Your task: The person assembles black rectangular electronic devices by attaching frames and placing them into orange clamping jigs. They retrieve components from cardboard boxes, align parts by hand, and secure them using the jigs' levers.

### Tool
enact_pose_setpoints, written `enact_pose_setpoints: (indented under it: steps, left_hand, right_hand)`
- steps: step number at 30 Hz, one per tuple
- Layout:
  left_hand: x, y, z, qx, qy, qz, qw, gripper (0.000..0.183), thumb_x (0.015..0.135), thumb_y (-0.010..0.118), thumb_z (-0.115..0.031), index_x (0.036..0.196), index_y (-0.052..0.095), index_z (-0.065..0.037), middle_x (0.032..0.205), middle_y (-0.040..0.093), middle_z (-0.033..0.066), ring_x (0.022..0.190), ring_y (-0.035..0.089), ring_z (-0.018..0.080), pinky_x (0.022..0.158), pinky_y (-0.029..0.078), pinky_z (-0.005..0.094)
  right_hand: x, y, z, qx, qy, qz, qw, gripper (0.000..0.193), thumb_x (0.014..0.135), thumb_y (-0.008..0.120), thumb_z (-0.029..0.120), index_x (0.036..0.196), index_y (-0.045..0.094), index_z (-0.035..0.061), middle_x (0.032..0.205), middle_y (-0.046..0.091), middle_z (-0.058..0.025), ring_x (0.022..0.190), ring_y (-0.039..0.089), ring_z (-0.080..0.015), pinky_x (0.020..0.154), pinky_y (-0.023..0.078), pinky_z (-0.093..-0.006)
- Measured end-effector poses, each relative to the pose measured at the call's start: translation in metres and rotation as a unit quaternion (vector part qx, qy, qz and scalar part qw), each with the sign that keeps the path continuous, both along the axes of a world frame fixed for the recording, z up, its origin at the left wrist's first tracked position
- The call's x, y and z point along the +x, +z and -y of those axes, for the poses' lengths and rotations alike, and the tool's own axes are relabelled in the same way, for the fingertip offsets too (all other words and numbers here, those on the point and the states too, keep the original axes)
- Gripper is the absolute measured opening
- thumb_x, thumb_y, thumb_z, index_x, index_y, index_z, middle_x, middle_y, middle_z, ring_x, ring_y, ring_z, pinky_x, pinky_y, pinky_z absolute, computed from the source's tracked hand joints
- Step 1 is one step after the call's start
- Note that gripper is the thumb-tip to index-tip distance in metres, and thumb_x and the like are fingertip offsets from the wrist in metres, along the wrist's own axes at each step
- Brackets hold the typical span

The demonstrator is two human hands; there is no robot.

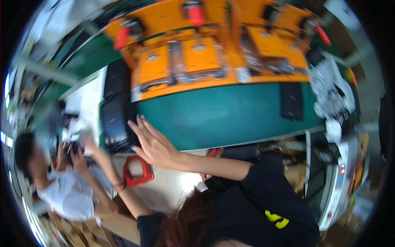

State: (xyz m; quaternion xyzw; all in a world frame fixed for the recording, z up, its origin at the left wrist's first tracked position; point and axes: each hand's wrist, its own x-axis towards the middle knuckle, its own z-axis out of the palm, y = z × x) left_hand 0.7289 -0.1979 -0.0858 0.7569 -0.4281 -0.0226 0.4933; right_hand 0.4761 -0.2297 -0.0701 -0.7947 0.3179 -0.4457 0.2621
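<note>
My right hand (154, 144) reaches left across the bench's front edge, fingers stretched out and nothing in it. Its fingertips are close to the right side of some flat black rectangular pieces (114, 119); whether they touch, I cannot tell. More black pieces (116, 78) lie just behind. My left hand (87, 142), with a band on the wrist, stretches far left over a white surface (88, 99). It is smeared by motion, so its fingers and any hold are unclear. Close beside it, a co-worker's hands (76, 158) are around a small dark object.
Orange fixtures (181, 61) with red-handled clamps stand along the back of the green bench (214, 115). A black piece (291, 101) lies at the bench's right, near clear plastic bags (333, 90). A red stool (139, 177) stands below; a person in white (68, 195) is at left.
</note>
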Motion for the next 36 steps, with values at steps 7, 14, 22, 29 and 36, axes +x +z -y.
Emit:
enact_pose_setpoints:
  steps: [7,14,22,29,36]
  left_hand:
    - [-0.228,0.006,0.015,-0.241,-0.194,-0.020,0.951,0.042,0.093,0.045,-0.031,0.114,0.042,0.005,0.111,0.051,0.0203,0.102,0.053,0.0275,0.095,0.040,0.0418]
    - [-0.378,0.006,0.136,0.023,-0.476,-0.523,0.707,0.060,0.095,0.038,-0.043,0.132,0.032,0.004,0.132,0.043,0.0234,0.122,0.044,0.0302,0.106,0.032,0.0370]
    - [-0.393,0.000,0.237,0.205,-0.492,-0.343,0.773,0.066,0.095,0.031,-0.052,0.119,0.050,0.006,0.105,0.061,0.0180,0.088,0.056,0.0202,0.082,0.044,0.0306]
    - [-0.430,-0.001,0.247,0.146,-0.514,-0.411,0.739,0.053,0.090,0.051,-0.048,0.107,0.054,0.003,0.081,0.057,0.0059,0.073,0.053,0.0120,0.068,0.045,0.0252]
    - [-0.454,0.020,0.247,0.141,-0.491,-0.752,0.417,0.070,0.079,0.054,-0.065,0.105,0.053,0.000,0.100,0.056,0.0119,0.090,0.053,0.0152,0.074,0.047,0.0292]
  right_hand:
    - [-0.277,-0.027,-0.026,0.037,-0.500,-0.151,0.852,0.044,0.077,0.063,0.016,0.114,0.049,-0.0024,0.097,0.049,-0.0140,0.092,0.043,-0.0301,0.084,0.035,-0.0424]
    - [-0.368,-0.059,-0.037,0.032,-0.601,-0.229,0.765,0.031,0.083,0.062,0.015,0.112,0.057,0.0099,0.092,0.047,-0.0137,0.087,0.045,-0.0302,0.078,0.037,-0.0410]
    - [-0.351,-0.068,-0.089,0.072,-0.536,-0.058,0.839,0.020,0.082,0.064,0.008,0.102,0.065,0.0065,0.090,0.042,-0.0093,0.084,0.044,-0.0252,0.075,0.039,-0.0353]
    - [-0.363,-0.085,-0.104,0.177,-0.479,0.216,0.832,0.020,0.088,0.054,-0.001,0.106,0.062,-0.0048,0.098,0.054,-0.0071,0.087,0.058,-0.0133,0.074,0.047,-0.0232]
    - [-0.361,-0.061,-0.087,0.163,-0.460,0.269,0.830,0.018,0.089,0.051,-0.004,0.103,0.062,-0.0082,0.097,0.059,-0.0083,0.083,0.058,-0.0129,0.076,0.049,-0.0243]
